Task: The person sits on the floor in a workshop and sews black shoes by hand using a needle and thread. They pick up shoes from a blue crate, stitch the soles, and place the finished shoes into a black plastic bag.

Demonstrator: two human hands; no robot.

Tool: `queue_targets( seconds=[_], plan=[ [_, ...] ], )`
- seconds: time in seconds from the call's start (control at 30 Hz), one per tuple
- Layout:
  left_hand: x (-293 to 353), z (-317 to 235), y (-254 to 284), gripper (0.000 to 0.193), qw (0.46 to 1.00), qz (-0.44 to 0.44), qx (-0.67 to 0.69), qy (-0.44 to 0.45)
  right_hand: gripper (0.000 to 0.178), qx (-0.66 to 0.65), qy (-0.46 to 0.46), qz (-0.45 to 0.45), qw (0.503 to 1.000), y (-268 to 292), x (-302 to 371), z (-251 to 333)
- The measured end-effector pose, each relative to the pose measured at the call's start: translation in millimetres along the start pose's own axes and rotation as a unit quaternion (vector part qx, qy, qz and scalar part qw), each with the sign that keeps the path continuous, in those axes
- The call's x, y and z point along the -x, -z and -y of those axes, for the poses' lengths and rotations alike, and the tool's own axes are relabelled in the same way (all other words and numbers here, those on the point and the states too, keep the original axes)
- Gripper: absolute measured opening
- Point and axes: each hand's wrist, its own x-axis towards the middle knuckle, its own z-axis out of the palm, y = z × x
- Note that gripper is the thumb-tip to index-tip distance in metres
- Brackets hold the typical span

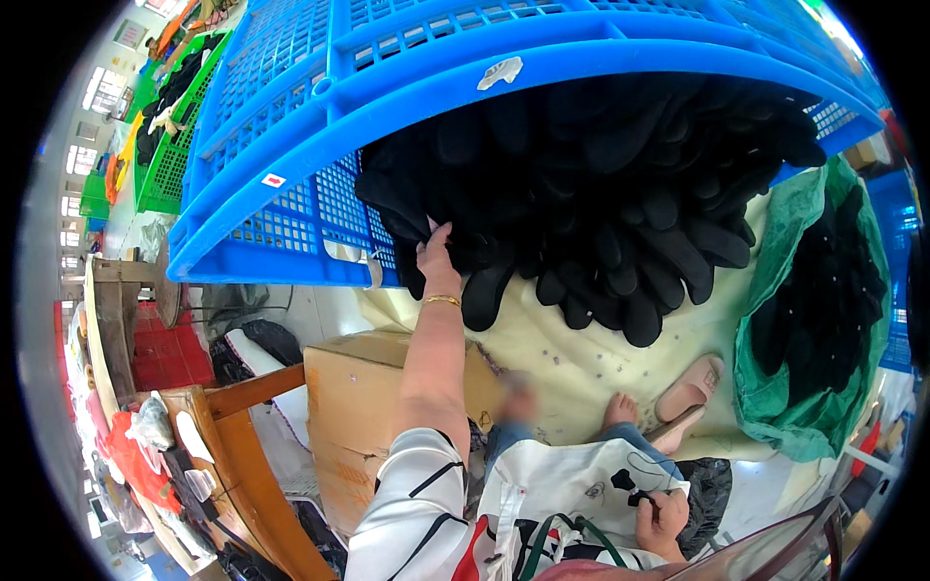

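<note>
A big blue plastic crate (320,189) lies tipped with its open side facing me. Out of it spills a heap of black sock-like fabric pieces (620,203) with rounded ends. My left hand (436,257) reaches to the heap's left edge, its fingers closed on one black piece; the fingertips are partly hidden. Over my lap, on a white printed apron (572,474), rests my right hand (662,518) with curled fingers. Something small and dark shows at those fingers, too little of it to name.
A green sack (756,387) of black pieces stands at the right. Below the crate lies a cream sheet (552,358) with pink slippers (690,387) on it. A cardboard box (349,416) and a wooden frame (242,465) are at my left. Green crates (170,165) stand farther off.
</note>
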Motion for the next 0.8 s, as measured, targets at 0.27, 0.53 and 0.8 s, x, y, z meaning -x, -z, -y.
queue_targets(
  seconds=[0.27,0.53,0.8],
  plan=[
    [12,-8,-5,0.042,0.999,-0.037,-0.028,0.002,0.018,-0.003,0.004,-0.006,1.000,2,4,-2],
    [202,-12,53,0.040,0.980,0.109,-0.137,-0.092,0.013,-0.012,0.011,0.019,1.000,3,9,-1],
    [356,-43,262,0.041,0.933,-0.112,-0.300,-0.161,0.009,-0.043,0.039,0.006,0.998,4,29,-6]
  ],
)
